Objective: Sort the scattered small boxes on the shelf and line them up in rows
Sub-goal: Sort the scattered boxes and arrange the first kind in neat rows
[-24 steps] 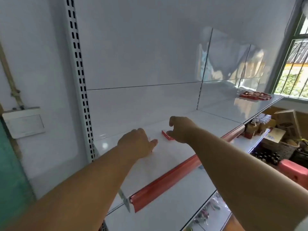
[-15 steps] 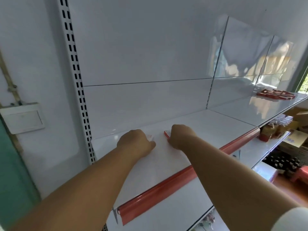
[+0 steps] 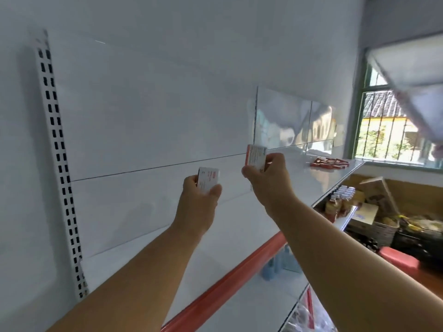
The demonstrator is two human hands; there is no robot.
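Note:
My left hand (image 3: 200, 195) holds a small white box with red print (image 3: 208, 179) upright above the white shelf (image 3: 148, 250). My right hand (image 3: 268, 178) pinches a second small box with a red edge (image 3: 256, 156), raised a little higher and further right. Both boxes are lifted off the shelf surface. A pile of several red and white small boxes (image 3: 328, 162) lies scattered at the far right end of the shelf, beyond a clear divider (image 3: 280, 121).
The shelf has a red front strip (image 3: 239, 271) and a slotted upright (image 3: 57, 149) at the left. Lower shelves at the right hold bottles (image 3: 340, 202), cartons and a basket (image 3: 378, 224). A barred window (image 3: 393, 130) is at the far right.
Both hands lifted off the shelf, each raising a small box into the air. The view has swung up and to the right.

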